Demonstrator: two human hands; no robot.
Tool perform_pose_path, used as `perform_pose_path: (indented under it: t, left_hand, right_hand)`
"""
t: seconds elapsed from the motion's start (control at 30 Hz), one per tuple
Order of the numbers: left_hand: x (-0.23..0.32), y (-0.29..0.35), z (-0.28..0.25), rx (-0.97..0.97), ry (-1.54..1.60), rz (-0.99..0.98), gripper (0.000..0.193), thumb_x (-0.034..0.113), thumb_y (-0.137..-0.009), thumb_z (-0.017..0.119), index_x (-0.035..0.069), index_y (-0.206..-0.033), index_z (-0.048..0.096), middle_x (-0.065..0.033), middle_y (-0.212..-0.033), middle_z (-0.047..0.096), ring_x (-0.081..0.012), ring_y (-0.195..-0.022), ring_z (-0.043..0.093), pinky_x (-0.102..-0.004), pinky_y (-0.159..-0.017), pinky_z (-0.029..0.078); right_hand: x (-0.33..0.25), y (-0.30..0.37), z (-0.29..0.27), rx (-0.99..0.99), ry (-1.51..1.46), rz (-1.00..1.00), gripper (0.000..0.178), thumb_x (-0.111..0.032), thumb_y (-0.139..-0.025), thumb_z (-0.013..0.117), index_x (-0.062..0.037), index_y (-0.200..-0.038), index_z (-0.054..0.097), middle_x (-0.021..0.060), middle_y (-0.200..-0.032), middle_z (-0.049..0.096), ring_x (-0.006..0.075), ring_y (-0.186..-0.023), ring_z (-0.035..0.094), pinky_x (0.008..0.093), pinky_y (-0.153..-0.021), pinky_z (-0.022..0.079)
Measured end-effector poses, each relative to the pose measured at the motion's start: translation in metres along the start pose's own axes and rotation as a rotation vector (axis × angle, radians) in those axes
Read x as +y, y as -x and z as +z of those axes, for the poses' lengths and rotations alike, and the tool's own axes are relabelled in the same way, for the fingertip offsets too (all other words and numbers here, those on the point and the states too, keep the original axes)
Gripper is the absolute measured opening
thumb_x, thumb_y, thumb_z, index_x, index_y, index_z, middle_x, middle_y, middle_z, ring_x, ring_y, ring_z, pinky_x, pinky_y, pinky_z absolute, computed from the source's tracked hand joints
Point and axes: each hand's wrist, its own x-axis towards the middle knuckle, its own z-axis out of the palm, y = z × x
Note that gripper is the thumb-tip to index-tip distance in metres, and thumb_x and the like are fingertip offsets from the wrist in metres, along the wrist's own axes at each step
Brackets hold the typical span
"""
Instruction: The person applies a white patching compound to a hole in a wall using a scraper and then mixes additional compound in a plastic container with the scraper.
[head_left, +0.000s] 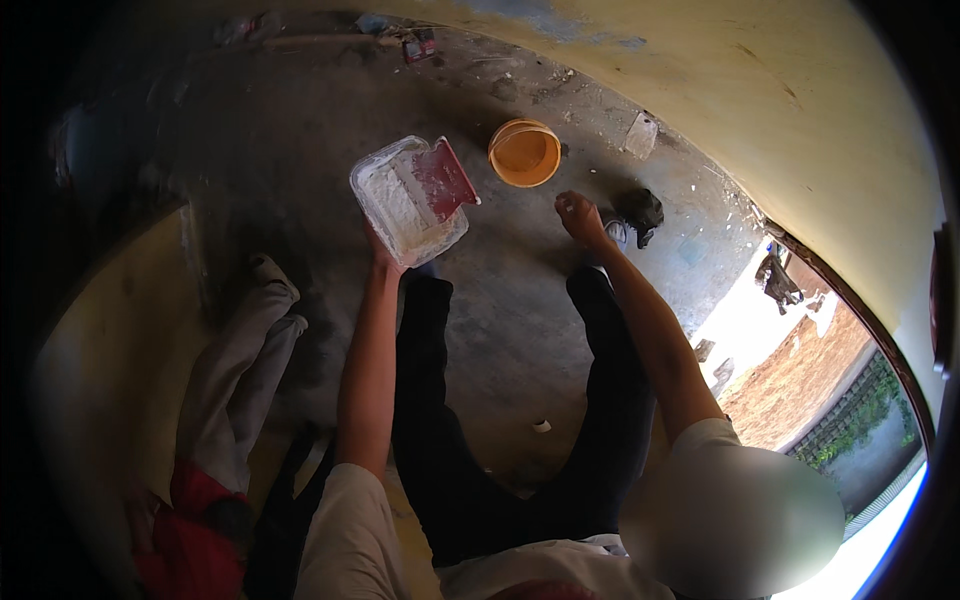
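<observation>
My left hand [386, 254] grips a clear plastic tub [458, 232] from below, most of its fingers hidden behind it. White paste [392, 200] coats the inside of the tub. A dark red flat scraper [446, 180] lies across the tub's right side, smeared with paste along one edge. My right hand [580, 216] is held out over the floor with its fingers curled closed. Whatever they hold, if anything, is too small to make out. Just beyond that hand stands an orange bucket [525, 155] with a handle.
Near my right foot lies a crumpled black bag [640, 212]. Debris litters the concrete floor [500, 330] along the yellow wall [800, 110]. A person in a red top [195, 545] sits at the left. Another person's blurred head [735, 520] is at the lower right, near the open doorway.
</observation>
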Motion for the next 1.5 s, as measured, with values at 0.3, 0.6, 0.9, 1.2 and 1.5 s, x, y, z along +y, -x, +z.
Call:
perform_pose_path:
  t: [0.3, 0.6, 0.9, 1.2, 1.5]
  left_hand:
    - [-0.016, -0.025, -0.055, 0.018, -0.025, 0.044, 0.064, 0.056, -0.106, 0.038, 0.012, -0.153, 0.043, -0.0101, -0.151, 0.049, -0.0324, -0.136, 0.05, -0.0536, -0.109, 0.046]
    - [-0.021, -0.048, -0.052, -0.061, -0.07, 0.008, 0.07, 0.062, -0.103, 0.041, 0.015, -0.155, 0.039, -0.0093, -0.154, 0.046, -0.0326, -0.139, 0.047, -0.055, -0.112, 0.042]
    - [-0.016, -0.018, -0.009, -0.14, -0.052, 0.065, 0.066, 0.059, -0.106, 0.037, 0.012, -0.152, 0.044, -0.0089, -0.15, 0.052, -0.0297, -0.135, 0.052, -0.0508, -0.112, 0.044]
    - [-0.013, 0.034, 0.073, -0.401, 0.156, 0.098, 0.066, 0.059, -0.104, 0.039, 0.013, -0.151, 0.046, -0.0102, -0.148, 0.053, -0.032, -0.133, 0.054, -0.053, -0.109, 0.047]
    - [0.005, 0.1, 0.121, -0.541, 0.18, 0.042, 0.075, 0.065, -0.102, 0.037, 0.012, -0.154, 0.042, -0.0113, -0.152, 0.05, -0.0328, -0.137, 0.051, -0.0525, -0.114, 0.043]
  right_hand:
    - [-0.041, -0.12, 0.069, -0.126, 0.525, -0.12, 0.054, -0.021, -0.093, 0.062, -0.022, -0.146, 0.052, 0.0181, -0.108, 0.069, 0.0393, -0.094, 0.072, 0.0538, -0.078, 0.058]
    - [0.023, -0.153, 0.06, -0.029, 0.58, -0.146, 0.032, -0.011, -0.09, 0.065, -0.015, -0.122, 0.063, 0.0181, -0.106, 0.068, 0.0399, -0.091, 0.071, 0.0519, -0.074, 0.058]
    - [-0.055, -0.034, -0.006, 0.152, 0.097, -0.525, 0.017, -0.008, -0.092, 0.071, -0.0025, -0.104, 0.061, 0.0182, -0.1, 0.065, 0.0407, -0.088, 0.068, 0.0479, -0.072, 0.054]
    - [-0.17, 0.078, -0.103, 0.249, 0.033, -0.508, 0.023, -0.008, -0.088, 0.076, -0.0038, -0.108, 0.066, 0.0138, -0.108, 0.068, 0.0384, -0.094, 0.07, 0.0441, -0.077, 0.058]
    - [-0.334, 0.176, -0.179, 0.103, 0.144, -0.761, 0.025, -0.004, -0.084, 0.076, -0.0027, -0.106, 0.065, 0.0126, -0.096, 0.063, 0.0334, -0.086, 0.066, 0.0448, -0.072, 0.055]
